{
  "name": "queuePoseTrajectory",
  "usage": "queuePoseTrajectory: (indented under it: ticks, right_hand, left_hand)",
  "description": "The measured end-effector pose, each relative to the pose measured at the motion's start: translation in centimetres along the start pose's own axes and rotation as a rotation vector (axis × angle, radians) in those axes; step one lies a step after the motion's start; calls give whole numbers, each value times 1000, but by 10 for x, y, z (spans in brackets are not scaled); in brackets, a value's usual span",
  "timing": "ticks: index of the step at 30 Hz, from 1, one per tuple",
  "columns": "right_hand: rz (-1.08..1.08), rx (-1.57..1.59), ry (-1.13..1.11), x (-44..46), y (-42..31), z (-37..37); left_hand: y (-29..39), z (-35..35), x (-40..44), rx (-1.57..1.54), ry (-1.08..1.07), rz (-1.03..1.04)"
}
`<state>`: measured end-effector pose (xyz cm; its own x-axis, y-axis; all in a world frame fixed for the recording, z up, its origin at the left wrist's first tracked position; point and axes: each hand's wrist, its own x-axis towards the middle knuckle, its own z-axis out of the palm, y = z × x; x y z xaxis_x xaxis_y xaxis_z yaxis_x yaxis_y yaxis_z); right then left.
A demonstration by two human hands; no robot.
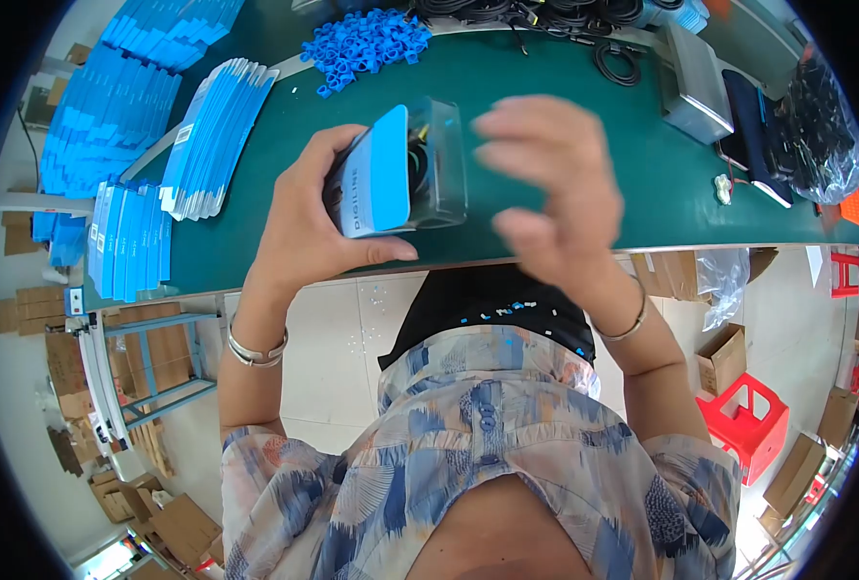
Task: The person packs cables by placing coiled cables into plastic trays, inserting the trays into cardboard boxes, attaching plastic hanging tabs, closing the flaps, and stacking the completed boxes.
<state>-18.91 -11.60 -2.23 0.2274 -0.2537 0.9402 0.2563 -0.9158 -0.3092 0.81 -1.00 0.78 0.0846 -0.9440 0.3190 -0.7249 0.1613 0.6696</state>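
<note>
My left hand (299, 227) is closed around a blue-and-white DIGILINE box (389, 174), held tilted above the front part of the green table. A see-through plastic insert (449, 164) shows on the right side of the box, with something dark like a coiled cable inside. To the right of the box, apart from it, my right hand (560, 179) has its fingers curved and the thumb held away from them. Motion blurs this hand a little, and nothing shows between its fingers.
Stacks of flat blue boxes (219, 135) stand on the left. A pile of blue rings (367, 46) lies at the back, with coiled black cables (618, 64) farther right. A metal box (695, 87) and a plastic bag (821, 135) occupy the right end. The table edge (487, 261) runs before me.
</note>
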Motion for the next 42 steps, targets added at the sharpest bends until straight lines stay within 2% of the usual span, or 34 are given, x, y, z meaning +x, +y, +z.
queuePoseTrajectory:
  ticks: [2, 7, 12, 18, 20, 22, 23, 27, 28, 32, 33, 37, 38, 42]
  right_hand:
    - [62, -114, -96, -12, -14, 23]
    - [63, -235, -298, -9, -19, 30]
    - [3, -166, -185, 10, -17, 24]
    - [86, -72, -249, 5, -20, 40]
    - [123, 6, -262, 8, -16, 36]
    - [35, 129, -108, 8, 1, 26]
    - [34, 134, -111, 9, -1, 26]
    - [928, 948, -302, 13, -20, 19]
    - [929, 942, -296, 11, -20, 18]
    - [1152, 1241, -326, 0, -21, 22]
    - [1152, 1238, -331, 1, -21, 22]
    - [1500, 1041, -360, 4, -23, 23]
    - [1499, 1039, -359, 5, -24, 25]
    - [1401, 958, 368, 3, -34, 41]
  left_hand:
    - [-2, 1, -2, -54, -42, -11]
    - [-9, 3, -3, -25, -62, 4]
    - [-8, -7, 4, -203, -102, 32]
    - [-14, -5, 7, -269, -70, 23]
    - [-17, -11, 3, -468, -135, 9]
    - [-20, -17, 2, -664, -197, 0]
    - [-21, -17, 0, -664, -192, -2]
    - [-19, -9, -5, -1197, -461, -316]
    - [-18, -7, -3, -1198, -470, -314]
    - [-15, -1, -6, -933, -341, -321]
    - [-15, -1, -6, -864, -305, -318]
    - [-9, -2, -4, -578, -172, -312]
    - [-8, -1, -3, -506, -140, -308]
    - [-2, -3, 0, -212, -11, -293]
